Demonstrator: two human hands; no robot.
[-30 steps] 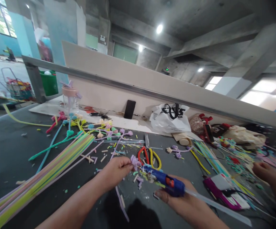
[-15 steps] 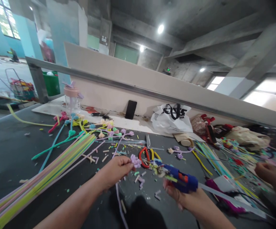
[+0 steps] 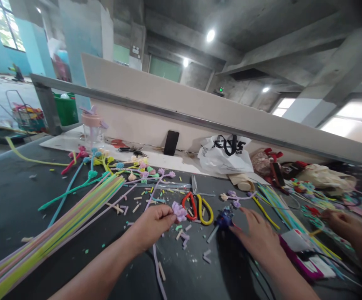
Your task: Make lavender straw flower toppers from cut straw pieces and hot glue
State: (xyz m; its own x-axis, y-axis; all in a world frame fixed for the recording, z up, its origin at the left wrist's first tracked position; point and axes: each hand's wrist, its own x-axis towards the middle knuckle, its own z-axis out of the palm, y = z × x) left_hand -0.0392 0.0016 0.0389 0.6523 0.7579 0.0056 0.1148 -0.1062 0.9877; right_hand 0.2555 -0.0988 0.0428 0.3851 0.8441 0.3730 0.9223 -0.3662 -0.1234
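Note:
My left hand [image 3: 152, 226] is closed in a pinch on a small purple flower piece [image 3: 179, 211] at the top of a lavender stem [image 3: 156, 266] that trails toward me across the dark table [image 3: 15, 200]. The blue glue gun [image 3: 224, 217] stands nose down on the table, its glue stick [image 3: 212, 234] pointing out to the left. My right hand [image 3: 260, 238] lies just right of the gun with its fingers stretched out and nothing in them.
Scissors with red and yellow handles [image 3: 197, 206] lie beyond the flower. A long bundle of pastel stems [image 3: 59, 228] runs left. Finished flower stems [image 3: 131, 168], a white bag [image 3: 224, 155], a phone [image 3: 171, 143] and a pink-lidded cup [image 3: 92, 127] sit farther back. Another person's hand [image 3: 340, 221] works at the right.
My right hand carried the blue glue gun away from the flower to the right, set it down on the table and let go. My left hand kept its pinch on the flower.

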